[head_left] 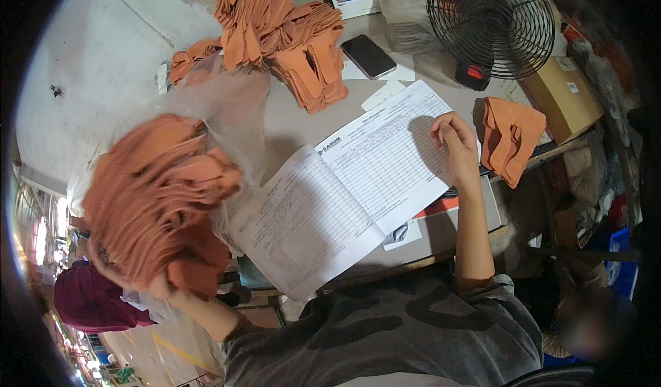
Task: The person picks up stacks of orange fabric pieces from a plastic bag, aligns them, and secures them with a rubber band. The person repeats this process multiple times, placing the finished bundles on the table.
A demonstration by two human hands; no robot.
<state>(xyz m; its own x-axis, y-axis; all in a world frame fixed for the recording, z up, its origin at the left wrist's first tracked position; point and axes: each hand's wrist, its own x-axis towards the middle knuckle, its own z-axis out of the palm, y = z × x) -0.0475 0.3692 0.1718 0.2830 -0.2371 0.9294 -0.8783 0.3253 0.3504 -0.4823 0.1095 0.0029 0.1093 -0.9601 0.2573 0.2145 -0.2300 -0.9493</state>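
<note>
At the left, a large bundle of orange-brown cut pieces (162, 194), like leather or suede, is raised in layers and partly blurred. My left hand (160, 287) grips it from below, most of the fingers hidden behind the pieces. An open form book (372, 153) with printed grids and handwriting lies in front of me. Over its right page is my right hand (454, 142), fingers curled in toward the thumb; whether anything is in them cannot be made out. A small stack of orange cut pieces (513, 139) lies just right of that hand.
More orange pieces (275, 29) are heaped at the back, beside clear plastic (234, 98). A phone (369, 56), a black wire-cage fan (490, 22) and a cardboard box (563, 98) stand along the far side. Another person (592, 321) is at lower right.
</note>
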